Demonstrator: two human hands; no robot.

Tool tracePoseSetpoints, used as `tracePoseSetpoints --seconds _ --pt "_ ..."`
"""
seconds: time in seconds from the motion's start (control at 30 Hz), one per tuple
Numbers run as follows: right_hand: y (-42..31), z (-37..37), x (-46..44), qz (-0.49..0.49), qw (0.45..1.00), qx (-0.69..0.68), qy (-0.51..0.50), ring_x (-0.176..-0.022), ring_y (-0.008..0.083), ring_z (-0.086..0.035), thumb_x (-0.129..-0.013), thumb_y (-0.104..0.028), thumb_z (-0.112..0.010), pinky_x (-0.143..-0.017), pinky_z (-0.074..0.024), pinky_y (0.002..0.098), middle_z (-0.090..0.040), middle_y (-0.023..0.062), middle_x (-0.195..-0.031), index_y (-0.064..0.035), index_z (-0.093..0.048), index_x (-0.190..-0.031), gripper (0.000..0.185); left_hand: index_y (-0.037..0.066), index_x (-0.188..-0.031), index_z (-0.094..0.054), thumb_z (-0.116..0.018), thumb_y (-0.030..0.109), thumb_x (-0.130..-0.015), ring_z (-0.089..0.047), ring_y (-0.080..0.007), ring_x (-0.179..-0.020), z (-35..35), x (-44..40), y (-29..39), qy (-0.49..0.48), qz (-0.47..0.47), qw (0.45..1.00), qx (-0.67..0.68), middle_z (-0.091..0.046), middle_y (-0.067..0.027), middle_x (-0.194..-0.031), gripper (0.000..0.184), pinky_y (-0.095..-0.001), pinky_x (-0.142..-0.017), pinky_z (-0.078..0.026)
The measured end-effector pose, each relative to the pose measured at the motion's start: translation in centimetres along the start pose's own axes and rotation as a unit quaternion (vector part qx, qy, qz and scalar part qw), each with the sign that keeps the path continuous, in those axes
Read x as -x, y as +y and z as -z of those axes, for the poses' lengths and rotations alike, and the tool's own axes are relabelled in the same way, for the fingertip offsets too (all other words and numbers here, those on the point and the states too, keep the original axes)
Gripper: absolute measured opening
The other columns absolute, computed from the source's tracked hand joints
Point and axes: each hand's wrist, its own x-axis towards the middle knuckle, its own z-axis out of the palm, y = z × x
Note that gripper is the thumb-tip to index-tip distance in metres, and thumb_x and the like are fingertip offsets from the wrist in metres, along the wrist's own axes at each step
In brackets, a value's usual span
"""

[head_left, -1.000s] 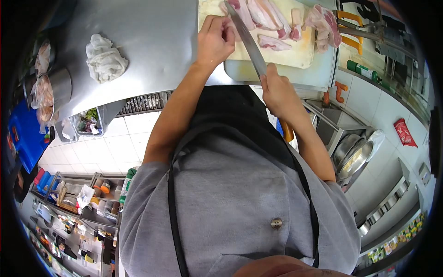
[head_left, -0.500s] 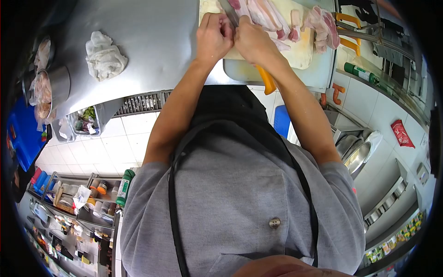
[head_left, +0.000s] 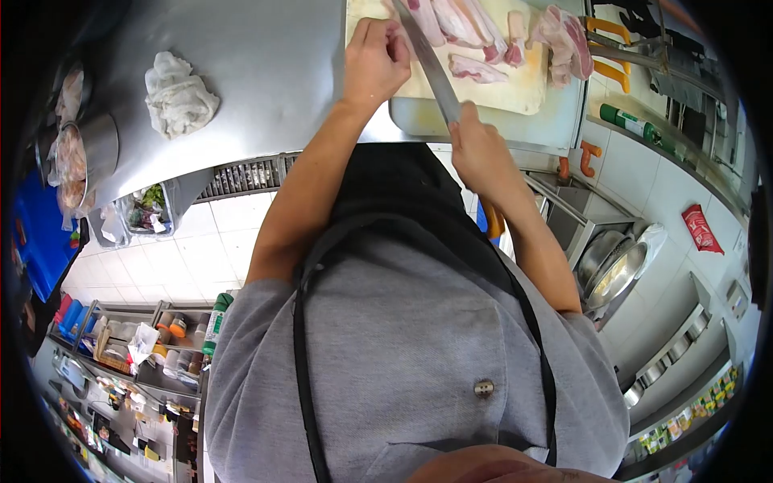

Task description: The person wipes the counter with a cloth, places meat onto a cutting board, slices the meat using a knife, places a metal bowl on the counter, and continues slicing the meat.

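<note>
Extending beyond the right grip (head_left: 481, 153), the knife (head_left: 432, 68) overlies the board (head_left: 523, 90).

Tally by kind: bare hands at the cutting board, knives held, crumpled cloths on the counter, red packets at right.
Bare left hand and bare right hand: 2
Long steel-bladed knife: 1
Crumpled white cloth: 1
Red packet: 1
Total: 5

Surface finishes of the work area.
The desk (head_left: 250, 88) is smooth, glossy metal; the knife blade (head_left: 429, 64) is polished metal; the crumpled cloth (head_left: 179, 95) is matt and rough; the shirt (head_left: 403, 346) is matt woven fabric; the wall tiles (head_left: 644, 177) look smooth and glossy.
</note>
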Motion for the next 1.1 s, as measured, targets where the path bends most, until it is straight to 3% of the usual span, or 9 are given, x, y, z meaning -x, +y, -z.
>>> tracePoseSetpoints --seconds 0.13,0.17,0.23,0.3,0.37,0.43,0.57,0.87,1.1 --pt "-0.8 0.1 -3.0 0.043 0.999 0.006 0.02 -0.088 0.0565 -0.062 -0.089 -0.006 -0.047 -0.081 -0.0472 0.0613 -0.064 0.0371 -0.086 0.0058 -0.041 -0.103 0.019 0.0 -0.093 -0.065 -0.066 -0.001 -0.077 -0.067 -0.0299 -0.068 -0.3 -0.4 -0.5 0.013 -0.011 1.0 -0.005 -0.062 -0.0148 -0.088 0.017 -0.0369 -0.063 -0.056" --pt "-0.8 0.0 -3.6 0.043 0.999 0.008 0.018 -0.088 0.0565 -0.062 -0.089 -0.006 -0.047 -0.081 -0.0472 0.0613 -0.064 0.0371 -0.086 0.0058 -0.041 -0.103 0.019 0.0 -0.094 -0.066 -0.067 0.001 -0.078 -0.067 -0.0263 -0.068 -0.3 -0.5 -0.6 0.015 -0.013 1.0 -0.015 -0.064 -0.0136 -0.087 0.016 -0.0347 -0.062 -0.056" --pt "-0.6 -0.4 -5.0 0.072 0.996 -0.003 0.048 -0.076 0.0539 -0.063 -0.097 -0.013 -0.044 -0.075 -0.048 0.0596 -0.063 0.0359 -0.081 0.005 -0.041 -0.104 0.02 0.0 -0.095 -0.068 -0.068 0.002 -0.08 -0.066 -0.0227 -0.067 -0.4 -0.5 -0.6 0.019 -0.013 0.999 -0.025 -0.065 -0.0124 -0.085 0.016 -0.0324 -0.062 -0.055" --pt "-0.7 -0.4 -6.7 0.097 0.993 0.012 0.064 -0.072 0.052 -0.064 -0.1 -0.015 -0.043 -0.073 -0.0494 0.0576 -0.063 0.035 -0.08 0.0049 -0.042 -0.104 0.021 0.0 -0.093 -0.065 -0.066 -0.002 -0.075 -0.066 -0.0309 -0.067 -0.3 -0.6 -0.4 0.026 -0.008 1.0 -0.011 -0.063 -0.0154 -0.084 0.018 -0.0386 -0.062 -0.056" --pt "-1.7 0.0 -7.9 0.114 0.991 0.032 0.07 -0.073 0.051 -0.064 -0.099 -0.015 -0.043 -0.072 -0.0506 0.0561 -0.063 0.0345 -0.081 0.0051 -0.042 -0.104 0.021 0.0 -0.093 -0.065 -0.066 -0.001 -0.075 -0.066 -0.0311 -0.067 -0.4 -0.7 -0.7 0.027 -0.006 1.0 -0.014 -0.063 -0.0156 -0.085 0.018 -0.0392 -0.062 -0.056" --pt "-2.9 0.5 -8.9 0.075 0.996 0.018 0.042 -0.096 0.0538 -0.063 -0.089 -0.008 -0.049 -0.084 -0.0487 0.0589 -0.065 0.0365 -0.098 0.0092 -0.045 -0.108 0.026 0.0 -0.093 -0.066 -0.066 -0.001 -0.075 -0.066 -0.0313 -0.067 -0.3 -0.6 -0.7 0.027 -0.003 0.999 -0.019 -0.063 -0.0158 -0.086 0.018 -0.0398 -0.062 -0.056" --pt "-3.6 -0.3 -11.6 0.148 0.985 0.027 0.086 -0.096 0.055 -0.063 -0.09 -0.011 -0.05 -0.084 -0.0488 0.059 -0.064 0.0375 -0.1 0.0099 -0.045 -0.112 0.031 0.001 -0.093 -0.066 -0.067 0.001 -0.076 -0.067 -0.0314 -0.07 0.0 -0.8 -0.5 0.02 0.004 1.0 -0.023 -0.064 -0.0159 -0.087 0.017 -0.0394 -0.064 -0.057" --pt "-0.3 -2.0 -4.2 0.061 0.994 -0.003 0.086 -0.088 0.0573 -0.062 -0.096 -0.019 -0.046 -0.081 -0.0474 0.0634 -0.064 0.0383 -0.091 0.0028 -0.042 -0.107 0.025 0.001 -0.093 -0.066 -0.067 0.001 -0.076 -0.067 -0.0303 -0.07 -0.4 -0.1 -0.7 0.014 -0.002 1.0 0.003 -0.062 -0.0142 -0.088 0.016 -0.0381 -0.065 -0.057" --pt "0.8 -2.8 -2.5 0.036 0.998 0.003 0.052 -0.082 0.0575 -0.062 -0.09 -0.009 -0.049 -0.076 -0.0479 0.0641 -0.063 0.0379 -0.086 0.0029 -0.04 -0.106 0.022 0.001 -0.092 -0.065 -0.066 0.0 -0.077 -0.067 -0.0308 -0.07 -0.5 -0.3 -0.7 0.011 -0.024 0.999 -0.024 -0.062 -0.0135 -0.087 0.015 -0.0386 -0.064 -0.057"
